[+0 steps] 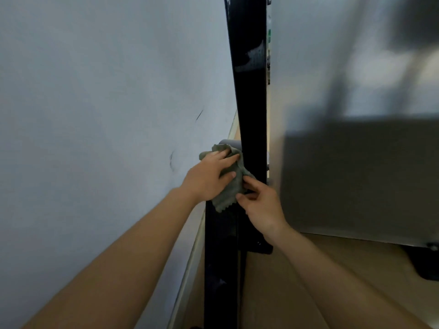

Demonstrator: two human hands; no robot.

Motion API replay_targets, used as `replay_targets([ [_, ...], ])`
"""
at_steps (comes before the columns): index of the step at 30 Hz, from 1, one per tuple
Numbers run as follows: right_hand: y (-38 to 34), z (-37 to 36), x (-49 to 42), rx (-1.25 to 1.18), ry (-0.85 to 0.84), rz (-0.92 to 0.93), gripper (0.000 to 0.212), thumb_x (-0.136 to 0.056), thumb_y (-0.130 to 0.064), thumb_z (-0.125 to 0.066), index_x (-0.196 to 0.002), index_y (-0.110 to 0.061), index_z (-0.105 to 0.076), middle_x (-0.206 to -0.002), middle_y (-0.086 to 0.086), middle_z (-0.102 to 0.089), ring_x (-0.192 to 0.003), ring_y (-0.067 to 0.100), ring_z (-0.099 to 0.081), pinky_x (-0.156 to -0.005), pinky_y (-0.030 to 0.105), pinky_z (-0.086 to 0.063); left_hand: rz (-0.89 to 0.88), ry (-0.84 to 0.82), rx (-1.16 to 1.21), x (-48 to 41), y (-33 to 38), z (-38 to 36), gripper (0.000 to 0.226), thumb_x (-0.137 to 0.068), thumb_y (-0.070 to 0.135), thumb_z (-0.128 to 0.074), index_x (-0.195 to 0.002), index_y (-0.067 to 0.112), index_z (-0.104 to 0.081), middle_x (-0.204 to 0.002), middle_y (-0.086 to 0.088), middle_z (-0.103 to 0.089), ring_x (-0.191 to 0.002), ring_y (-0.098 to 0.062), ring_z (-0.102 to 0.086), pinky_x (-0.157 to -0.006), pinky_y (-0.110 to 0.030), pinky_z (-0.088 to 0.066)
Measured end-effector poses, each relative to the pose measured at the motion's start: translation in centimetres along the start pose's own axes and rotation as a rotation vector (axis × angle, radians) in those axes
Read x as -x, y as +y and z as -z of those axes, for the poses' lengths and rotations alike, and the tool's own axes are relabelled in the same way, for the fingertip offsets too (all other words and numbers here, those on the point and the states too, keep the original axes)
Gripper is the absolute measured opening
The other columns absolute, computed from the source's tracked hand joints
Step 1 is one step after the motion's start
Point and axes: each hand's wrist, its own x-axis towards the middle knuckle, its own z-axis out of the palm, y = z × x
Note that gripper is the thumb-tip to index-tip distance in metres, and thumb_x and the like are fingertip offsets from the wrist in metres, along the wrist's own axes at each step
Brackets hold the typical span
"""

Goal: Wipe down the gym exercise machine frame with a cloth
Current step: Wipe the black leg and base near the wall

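The black frame post (251, 103) stands with its long axis upright, tilting slightly right toward the top. My left hand (210, 178) lies flat, fingers straight and close together, pressing the grey-green cloth (226, 197) against the post's left edge. My right hand (261, 205) pinches the cloth's right edge between thumb and fingertips.

Presses a crumpled grey-green cloth (225, 198) against the left edge of the tall glossy black metal frame post (251, 110) with the left hand (209, 176), fingers stretched over it. Pinches the cloth's right side between thumb and fingers of the right hand (261, 203), close beside a pale grey wall (95, 91).
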Motion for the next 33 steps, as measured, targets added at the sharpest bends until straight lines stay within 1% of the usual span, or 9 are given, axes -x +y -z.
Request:
replay_targets([
  [3, 0.2, -0.2, -0.1, -0.015, 0.02, 0.018, 0.052, -0.091, -0.005, -0.07, -0.14, -0.018, -0.057, -0.101, -0.015, -0.068, -0.088, 0.014, -0.069, -0.086, 0.02, -0.056, -0.007, -0.086, 0.03, -1.0, -0.3, 0.6, 0.056, -0.096, 0.044, -0.046, -0.151, 0.031, -0.044, -0.158, -0.002, -0.038, -0.147, -0.024, -0.032, -0.113, -0.05, -0.038],
  [6, 0.6, 0.0, -0.3, 0.014, 0.059, 0.054, 0.052, -0.088, -0.008, -0.074, -0.138, -0.015, -0.059, -0.107, -0.004, -0.07, -0.088, 0.011, -0.07, -0.085, 0.018, -0.056, -0.011, -0.003, 0.071, 0.3, 0.3, -0.3, 0.047, -0.101, 0.03, -0.055, -0.147, 0.026, -0.05, -0.16, -0.007, -0.036, -0.151, -0.026, -0.025, -0.119, -0.045, -0.031],
  [10, 1.1, 0.4, 0.3, 0.169, 0.02, 0.138, 0.055, -0.087, -0.012, -0.077, -0.138, -0.014, -0.059, -0.101, -0.003, -0.07, -0.084, 0.002, -0.066, -0.078, 0.002, -0.047, 0.065, 0.16, 0.09, 5.1, 0.5, -2.6, 0.05, -0.093, 0.038, -0.062, -0.142, 0.03, -0.056, -0.155, -0.007, -0.044, -0.14, -0.034, -0.039, -0.11, -0.051, -0.041],
  [13, 1.2, 0.8, 1.0, 0.252, -0.041, 0.156, 0.057, -0.087, -0.01, -0.076, -0.141, -0.015, -0.056, -0.099, -0.008, -0.068, -0.081, -0.004, -0.064, -0.076, -0.002, -0.045, 0.156, 0.196, 0.153, 8.5, 1.2, -4.5, 0.057, -0.088, 0.045, -0.061, -0.144, 0.039, -0.05, -0.158, -0.007, -0.038, -0.129, -0.037, -0.049, -0.105, -0.051, -0.046],
  [17, 1.2, 1.4, 2.0, 0.252, -0.146, 0.116, 0.043, -0.09, -0.01, -0.068, -0.126, -0.032, -0.063, -0.087, -0.022, -0.066, -0.076, -0.017, -0.062, -0.067, 0.0, -0.045, 0.214, 0.198, 0.113, 12.1, 2.7, -5.8, 0.053, -0.09, 0.033, -0.07, -0.141, 0.036, -0.055, -0.159, -0.007, -0.036, -0.12, -0.036, -0.048, -0.104, -0.046, -0.044],
  [23, 2.4, 2.0, 2.3, 0.21, -0.18, 0.046, 0.015, -0.093, -0.02, -0.07, -0.104, -0.029, -0.065, -0.089, -0.021, -0.064, -0.079, -0.013, -0.062, -0.067, 0.001, -0.045, 0.228, 0.154, 0.289, 15.9, 3.8, -6.3, 0.056, -0.091, 0.035, -0.062, -0.145, 0.028, -0.051, -0.148, 0.0, -0.042, -0.13, -0.022, -0.049, -0.099, -0.047, -0.053],
  [25, 2.8, 1.6, 2.4, 0.168, -0.124, 0.041, 0.015, -0.091, -0.018, -0.073, -0.102, -0.026, -0.067, -0.092, -0.018, -0.066, -0.088, -0.003, -0.064, -0.077, 0.008, -0.052, 0.25, 0.179, 0.292, 16.5, 4.5, -6.9, 0.062, -0.09, 0.036, -0.062, -0.149, 0.027, -0.045, -0.147, 0.0, -0.042, -0.131, -0.021, -0.047, -0.1, -0.047, -0.052],
  [29, 3.5, 0.2, 2.5, -0.002, -0.068, -0.032, 0.027, -0.086, -0.018, -0.075, -0.111, -0.024, -0.066, -0.108, -0.004, -0.07, -0.104, 0.016, -0.068, -0.088, 0.044, -0.06, 0.274, 0.248, 0.187, 15.8, 5.0, -7.4, 0.065, -0.091, 0.03, -0.069, -0.15, 0.023, -0.043, -0.147, -0.005, -0.042, -0.13, -0.027, -0.045, -0.103, -0.047, -0.048],
  [33, 4.1, -0.5, 2.7, -0.058, -0.04, -0.051, 0.035, -0.089, -0.021, -0.072, -0.121, -0.026, -0.059, -0.114, -0.002, -0.068, -0.108, 0.017, -0.067, -0.09, 0.047, -0.059, 0.284, 0.284, 0.128, 15.2, 4.6, -7.7, 0.054, -0.089, 0.028, -0.072, -0.14, 0.023, -0.055, -0.146, -0.008, -0.042, -0.126, -0.029, -0.045, -0.101, -0.04, -0.048],
])
